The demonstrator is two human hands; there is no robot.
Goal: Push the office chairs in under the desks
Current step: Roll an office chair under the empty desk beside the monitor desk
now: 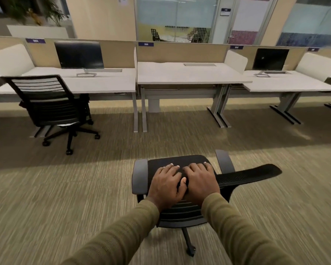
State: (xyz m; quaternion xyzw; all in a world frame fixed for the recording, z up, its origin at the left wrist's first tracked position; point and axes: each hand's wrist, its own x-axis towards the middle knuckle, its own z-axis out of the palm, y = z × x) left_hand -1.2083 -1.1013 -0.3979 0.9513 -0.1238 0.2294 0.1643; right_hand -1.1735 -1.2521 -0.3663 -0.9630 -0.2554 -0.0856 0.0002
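both hands are planted side by side on the top edge of the office chair's (180,215) backrest: left hand (166,186) and right hand (199,182) nearly touching, fingers laid fairly flat over the top and pointing forward. it's more a press than a real clamp, and the thumbs are tucked between the two hands, so i can't tell what they're doing.

the chair is seen from behind and above. its seat (180,160) points away from the person toward the row of desks, and the two grey armrests (139,176) run the same way, tipped a bit to the right. a long black mesh piece (256,173) sticks out to the right of the hands, and i can't tell exactly which part of the chair it is.

it's standing out on the striped carpet (65,188) in the aisle, well apart from the desks and roughly lined up with the middle desk (189,75) — the one under the "384" tag (146,44).

off to the left, a second office chair (48,104) sits with its back toward the camera, close against the left desk (103,83) beside a dark monitor (78,54). another monitor (270,59) stands on the right desk (294,84).
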